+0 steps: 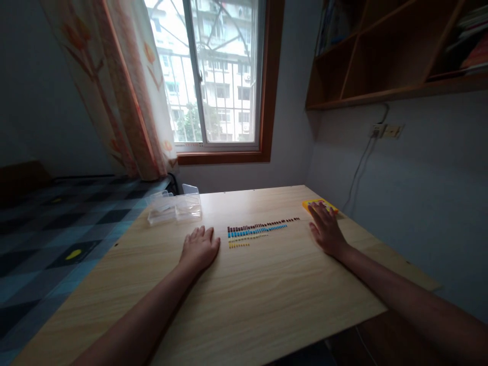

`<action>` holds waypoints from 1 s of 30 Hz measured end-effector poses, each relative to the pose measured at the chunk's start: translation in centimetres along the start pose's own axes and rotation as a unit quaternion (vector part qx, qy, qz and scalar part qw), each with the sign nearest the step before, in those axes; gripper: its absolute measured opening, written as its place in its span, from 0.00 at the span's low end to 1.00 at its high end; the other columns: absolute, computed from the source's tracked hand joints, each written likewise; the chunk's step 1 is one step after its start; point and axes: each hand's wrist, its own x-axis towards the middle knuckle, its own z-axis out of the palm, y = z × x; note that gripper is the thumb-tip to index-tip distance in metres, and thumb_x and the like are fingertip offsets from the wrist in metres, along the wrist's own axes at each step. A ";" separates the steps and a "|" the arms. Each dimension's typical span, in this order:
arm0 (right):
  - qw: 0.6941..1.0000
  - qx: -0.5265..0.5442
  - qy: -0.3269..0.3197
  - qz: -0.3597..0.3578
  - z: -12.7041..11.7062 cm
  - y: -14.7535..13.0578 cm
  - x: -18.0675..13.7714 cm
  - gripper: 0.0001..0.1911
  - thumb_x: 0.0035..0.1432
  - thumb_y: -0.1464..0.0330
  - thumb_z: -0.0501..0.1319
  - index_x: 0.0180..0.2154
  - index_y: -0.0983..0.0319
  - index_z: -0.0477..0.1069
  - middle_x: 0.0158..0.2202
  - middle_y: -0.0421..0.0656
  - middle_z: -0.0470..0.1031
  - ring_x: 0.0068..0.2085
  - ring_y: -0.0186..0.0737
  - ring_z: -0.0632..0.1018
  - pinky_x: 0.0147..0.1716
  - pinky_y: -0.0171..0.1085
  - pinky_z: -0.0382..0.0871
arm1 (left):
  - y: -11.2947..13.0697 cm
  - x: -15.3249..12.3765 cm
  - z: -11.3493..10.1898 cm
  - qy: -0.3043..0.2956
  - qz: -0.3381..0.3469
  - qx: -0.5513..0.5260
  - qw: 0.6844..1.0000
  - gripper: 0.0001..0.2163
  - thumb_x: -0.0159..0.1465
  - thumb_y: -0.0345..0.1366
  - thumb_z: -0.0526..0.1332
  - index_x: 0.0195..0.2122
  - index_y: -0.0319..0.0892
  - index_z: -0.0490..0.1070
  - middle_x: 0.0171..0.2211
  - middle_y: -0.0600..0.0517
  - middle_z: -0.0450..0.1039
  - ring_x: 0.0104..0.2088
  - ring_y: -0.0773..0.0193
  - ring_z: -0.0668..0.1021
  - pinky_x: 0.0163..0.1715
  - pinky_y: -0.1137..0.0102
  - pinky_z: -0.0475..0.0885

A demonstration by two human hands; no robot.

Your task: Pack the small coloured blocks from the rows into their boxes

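My left hand (pixel 199 247) lies flat on the wooden table, its fingers stretched out and nothing in it. Just to its right run rows of tiny pieces: a dark brown row (pixel 263 224) at the back, then a blue row (pixel 257 231), a pale greenish row (pixel 247 238) and a short yellow row (pixel 239 245) nearest me. At the far right, my right hand (pixel 326 229) rests with extended fingers over a flat yellow box (pixel 331 206). The fingers cover part of the box's top.
Clear plastic containers (pixel 174 207) with raised lids stand at the table's back left. The light wooden table (pixel 244 305) borders a bed with a checked cover (pixel 49 254). A window, a wall shelf (pixel 381 91) and a socket with a cord (pixel 377 130) are beyond.
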 end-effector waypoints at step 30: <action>0.944 0.198 0.216 0.153 3.3 -4.1 6.0 0.36 0.60 0.71 0.46 0.70 0.58 0.50 0.67 0.51 0.62 0.67 0.49 0.65 0.65 0.55 0.60 | -3.8 6.2 -1.2 0.176 -0.055 0.098 0.978 0.28 0.69 0.47 0.51 0.66 0.36 0.64 0.71 0.36 0.54 0.72 0.44 0.52 0.69 0.44 0.38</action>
